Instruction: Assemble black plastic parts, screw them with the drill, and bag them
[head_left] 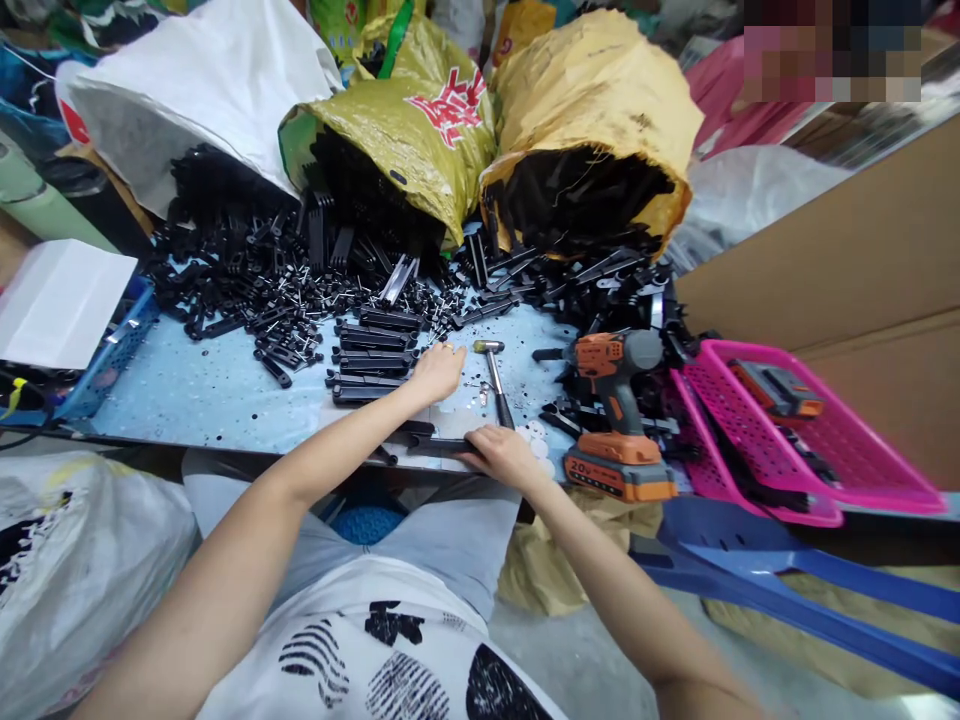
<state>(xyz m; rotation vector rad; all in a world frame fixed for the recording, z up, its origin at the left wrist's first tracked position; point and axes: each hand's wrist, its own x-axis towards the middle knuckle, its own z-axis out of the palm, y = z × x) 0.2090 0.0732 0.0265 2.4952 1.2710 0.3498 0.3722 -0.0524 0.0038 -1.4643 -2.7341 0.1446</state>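
My left hand (440, 372) is closed above the tabletop, beside a row of long black plastic pieces (375, 360). What its fingers hold, if anything, is hidden. Near the front edge, my right hand (504, 455) grips the end of a long black plastic part (442, 444), which lies over a pale board. A small hammer (493, 375) with a metal shaft and black grip lies just beyond my right hand. Small metal bits (484, 392) lie beside the hammer. Loose small black parts and pins (300, 300) are heaped behind my left hand.
An orange and grey cordless drill (615, 400) stands at the right, next to pink baskets (862, 430) and a blue chair (750, 560). At the back, white (217, 80), gold (420, 120) and yellow (592, 90) sacks spill black parts. A blue basket (124, 340) sits left.
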